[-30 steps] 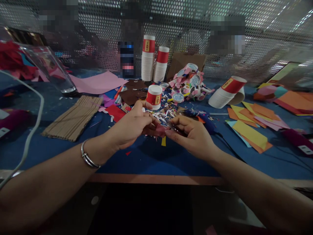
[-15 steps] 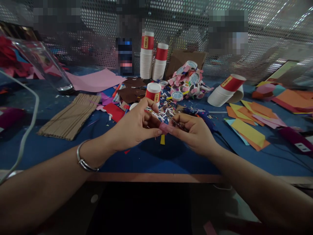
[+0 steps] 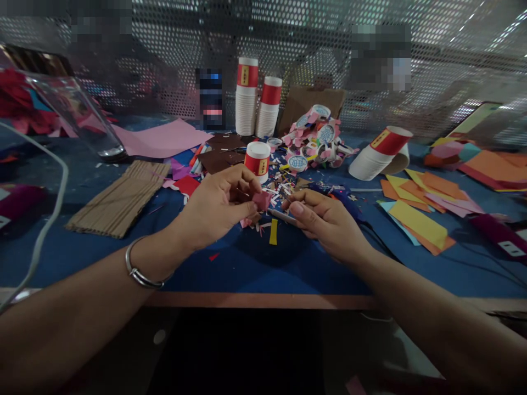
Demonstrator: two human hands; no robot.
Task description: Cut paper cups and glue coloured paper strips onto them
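My left hand pinches a small pink piece of paper between thumb and fingertips, just above the desk. My right hand is closed on what looks like a pair of scissors; its slim metal blades spread apart and point toward the pink paper, with a small gap between. The handles are mostly hidden in my fingers. Beneath the hands lie a yellow paper strip and a small red scrap. Just behind them a white paper cup with a red band stands upside down.
Corrugated cardboard lies left, near a tilted-looking glass container. Tall cup stacks stand behind a pile of pink-edged paper rings. A blue glue gun and coloured paper sheets lie right. The desk's front edge is close.
My hands have moved apart. The pink paper has left my right fingers and shifted left with my left hand. The scissor blades now show spread open.
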